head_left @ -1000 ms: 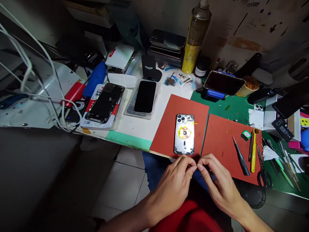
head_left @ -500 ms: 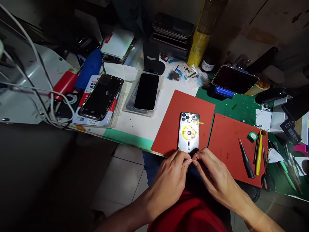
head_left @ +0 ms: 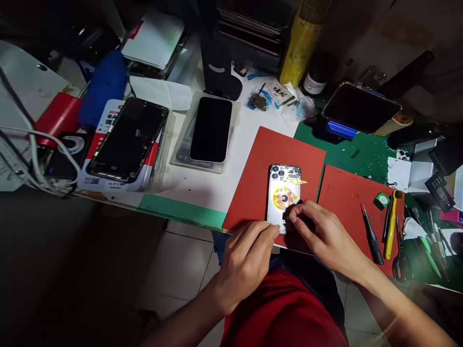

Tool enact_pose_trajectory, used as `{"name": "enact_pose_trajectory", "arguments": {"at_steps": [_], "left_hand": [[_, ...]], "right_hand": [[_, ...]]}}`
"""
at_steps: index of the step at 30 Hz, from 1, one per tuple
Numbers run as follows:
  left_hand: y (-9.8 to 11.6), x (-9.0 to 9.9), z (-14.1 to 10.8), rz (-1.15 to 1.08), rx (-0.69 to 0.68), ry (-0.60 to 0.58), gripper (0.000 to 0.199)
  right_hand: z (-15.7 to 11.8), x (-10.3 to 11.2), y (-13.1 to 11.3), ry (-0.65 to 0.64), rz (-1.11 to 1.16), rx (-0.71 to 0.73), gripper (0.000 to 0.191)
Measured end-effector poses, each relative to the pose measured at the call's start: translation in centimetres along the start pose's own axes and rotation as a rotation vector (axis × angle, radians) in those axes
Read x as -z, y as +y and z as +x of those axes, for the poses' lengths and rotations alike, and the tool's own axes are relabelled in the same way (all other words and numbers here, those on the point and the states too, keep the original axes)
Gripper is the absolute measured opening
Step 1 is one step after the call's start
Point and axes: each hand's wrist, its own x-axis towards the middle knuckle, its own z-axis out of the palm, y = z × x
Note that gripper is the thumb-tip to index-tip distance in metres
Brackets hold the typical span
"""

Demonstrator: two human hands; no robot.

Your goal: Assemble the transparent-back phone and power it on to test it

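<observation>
An opened phone [head_left: 275, 212] lies with its back side up on a red mat [head_left: 246, 178], its camera lenses toward the far side and a copper coil [head_left: 285, 198] near its middle. My left hand [head_left: 249, 250] is closed at the phone's lower left edge, fingertips pressed together; what they pinch is too small to make out. Over the phone's lower right part, my right hand [head_left: 321, 231] has thumb and forefinger pinched together, and anything between them is hidden. A thin yellow strip [head_left: 303, 181] sticks out from the phone's upper right side.
On the right, a second red mat [head_left: 347, 207] bears a black-handled tool [head_left: 372, 241], a yellow brush [head_left: 389, 231] and scissors [head_left: 400, 262]. Left of centre are a black-screened phone [head_left: 211, 129] and a detached screen [head_left: 130, 140]. A yellow canister [head_left: 298, 50] stands behind.
My hands were together below the phone's near edge; they have moved apart and forward, the right one now over the phone. The camera view has shifted slightly.
</observation>
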Motion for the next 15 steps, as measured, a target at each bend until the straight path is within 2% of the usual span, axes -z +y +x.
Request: {"name": "enact_pose_trajectory", "arguments": {"at_steps": [2,5,15], "left_hand": [[-1.1,-0.4,-0.3,0.106,-0.137,0.006,0.035],[-2.2,-0.8,-0.2,0.167,-0.231,-0.017,0.034],[-2.8,-1.1,0.4,0.202,-0.277,-0.026,0.032]], "right_hand": [[0.6,-0.3,0.1,0.002,-0.05,-0.02,0.018],[0.9,-0.8,-0.1,0.007,-0.094,-0.067,0.018],[1.0,-1.2,-0.5,0.021,-0.104,-0.116,0.02]]}}
